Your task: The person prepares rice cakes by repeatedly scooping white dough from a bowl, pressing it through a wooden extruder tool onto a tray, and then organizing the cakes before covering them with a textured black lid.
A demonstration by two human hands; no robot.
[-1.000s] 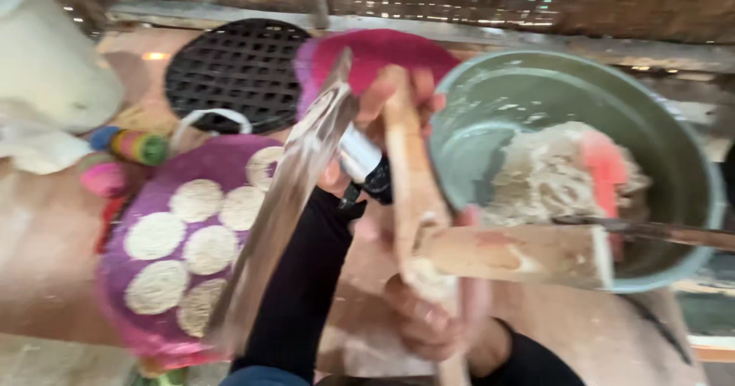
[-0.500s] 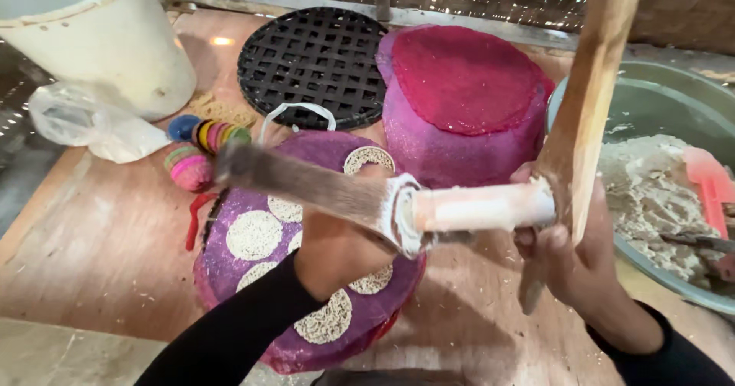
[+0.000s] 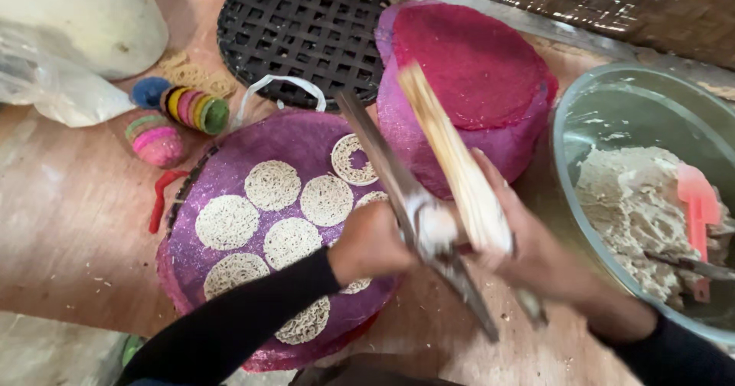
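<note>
Both hands grip the noodle press (image 3: pixel 429 225) over the purple mat (image 3: pixel 230 164): left hand (image 3: pixel 371 242) fingers closed on it, right hand (image 3: pixel 536 252) fingers wrapping its wooden handle (image 3: pixel 452 164).

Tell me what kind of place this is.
Probably a home or small kitchen workspace for making noodle cakes: a purple tray of round noodle nests, a bowl of dough, and a metal-and-wood press in both hands.
</note>
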